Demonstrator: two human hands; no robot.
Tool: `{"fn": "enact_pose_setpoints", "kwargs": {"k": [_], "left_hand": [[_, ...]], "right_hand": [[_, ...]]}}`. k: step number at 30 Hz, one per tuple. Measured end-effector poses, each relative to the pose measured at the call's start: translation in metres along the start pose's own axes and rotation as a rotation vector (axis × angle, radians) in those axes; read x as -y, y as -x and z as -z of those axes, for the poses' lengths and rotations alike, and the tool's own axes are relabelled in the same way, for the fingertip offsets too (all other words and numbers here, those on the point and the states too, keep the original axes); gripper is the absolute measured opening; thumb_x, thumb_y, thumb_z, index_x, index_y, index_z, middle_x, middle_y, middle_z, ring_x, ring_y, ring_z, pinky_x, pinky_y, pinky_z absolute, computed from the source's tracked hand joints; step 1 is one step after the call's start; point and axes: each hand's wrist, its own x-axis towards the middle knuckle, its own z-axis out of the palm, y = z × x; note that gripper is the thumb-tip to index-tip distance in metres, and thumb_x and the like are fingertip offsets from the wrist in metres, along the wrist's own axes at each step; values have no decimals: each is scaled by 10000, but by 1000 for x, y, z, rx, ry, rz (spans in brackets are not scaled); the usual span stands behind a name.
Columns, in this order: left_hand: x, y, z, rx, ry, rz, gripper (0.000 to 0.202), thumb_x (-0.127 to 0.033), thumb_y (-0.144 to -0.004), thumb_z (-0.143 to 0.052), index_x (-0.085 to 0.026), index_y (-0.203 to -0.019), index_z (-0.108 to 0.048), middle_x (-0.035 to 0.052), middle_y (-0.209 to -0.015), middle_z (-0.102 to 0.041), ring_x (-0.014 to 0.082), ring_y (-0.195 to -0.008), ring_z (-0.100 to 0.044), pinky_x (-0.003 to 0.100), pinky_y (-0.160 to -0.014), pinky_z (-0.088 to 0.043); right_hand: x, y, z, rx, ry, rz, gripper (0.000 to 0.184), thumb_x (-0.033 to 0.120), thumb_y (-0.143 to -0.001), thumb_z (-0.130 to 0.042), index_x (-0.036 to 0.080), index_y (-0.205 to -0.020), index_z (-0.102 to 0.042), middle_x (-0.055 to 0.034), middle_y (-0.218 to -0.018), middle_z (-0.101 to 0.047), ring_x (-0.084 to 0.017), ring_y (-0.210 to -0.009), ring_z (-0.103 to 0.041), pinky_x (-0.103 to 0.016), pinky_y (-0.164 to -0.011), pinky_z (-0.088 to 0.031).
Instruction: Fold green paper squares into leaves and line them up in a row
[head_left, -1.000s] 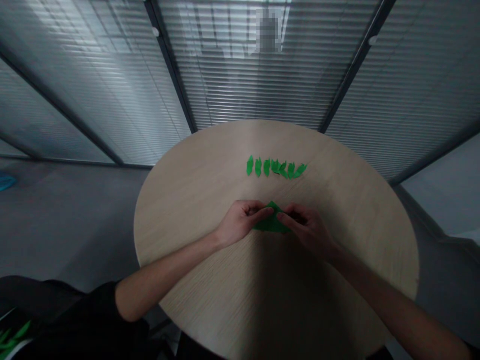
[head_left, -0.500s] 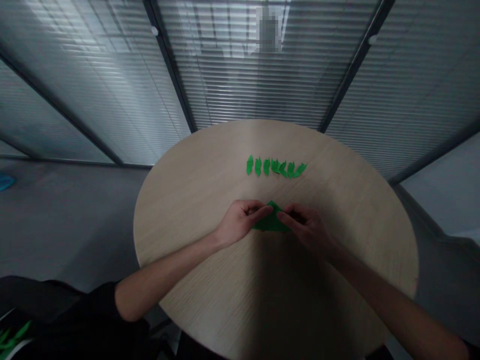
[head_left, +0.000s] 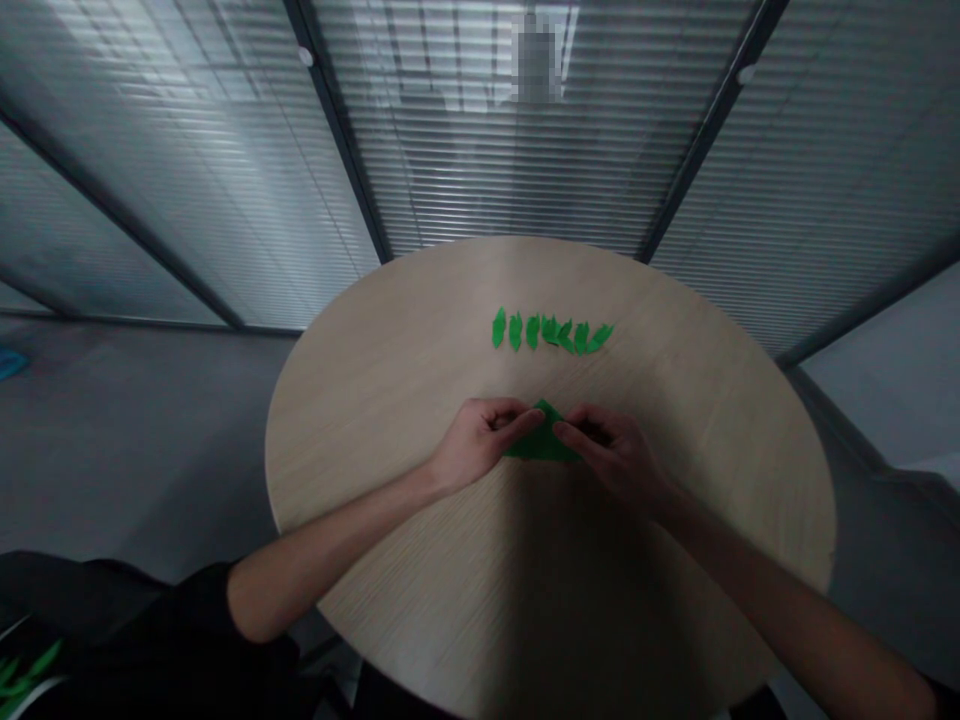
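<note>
My left hand point(head_left: 480, 443) and my right hand point(head_left: 611, 455) meet over a folded sheet of green paper point(head_left: 540, 447), pinching its edges between fingers and thumbs. The sheet lies at a point towards the far side, and part of it is hidden under my fingers. Beyond my hands, a row of several small green paper leaf shapes point(head_left: 551, 333) lies flat on the table, not touching either hand.
The round pale wood table point(head_left: 360, 430) stands before me, with slatted blinds on glass partitions point(head_left: 525, 160) behind it. A dark sleeve with green markings point(head_left: 22, 665) sits at lower left, and a small blue object point(head_left: 10, 365) lies on the floor at far left.
My hands and the green paper stay in the same pose. Only the view has drifted slightly.
</note>
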Motion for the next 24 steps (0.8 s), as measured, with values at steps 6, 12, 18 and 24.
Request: {"fn": "enact_pose_setpoints", "kwargs": {"k": [6,12,18,24], "left_hand": [[4,0,-1,-9,13,-9,425,-548,-887,-689,-133,-810,-737,-23,-603,-504,95,-550,-396,225,-497,-266],[5,1,-4,8,23,-21,345,-473,-891,-709,-132,-864,-748,-23,-616,-529,93,-547,-404,223,-500,-281],[3,0,-4,-10,44,0,342,-480,-876,-733,-147,-798,-736,-41,-563,-481,87,-517,-372,227,-489,-286],[2,1,-3,-19,43,-3,352,-482,-873,-726,-136,-813,-757,-31,-582,-513,88,-526,-389,227,-491,-285]], "right_hand": [[2,1,-2,-4,-19,10,319,525,-856,-739,210,-864,-686,-16,-755,-673,-162,-677,-633,-262,-599,-515],[0,2,-2,-34,-16,11,320,514,-863,-729,209,-786,-673,2,-688,-609,-140,-615,-568,-249,-554,-469],[-2,2,-3,-37,-11,10,345,545,-874,-720,212,-791,-683,0,-685,-611,-145,-612,-566,-254,-551,-476],[0,2,-3,-53,14,11,318,517,-864,-726,212,-783,-692,-6,-685,-623,-148,-620,-573,-251,-547,-471]]}}
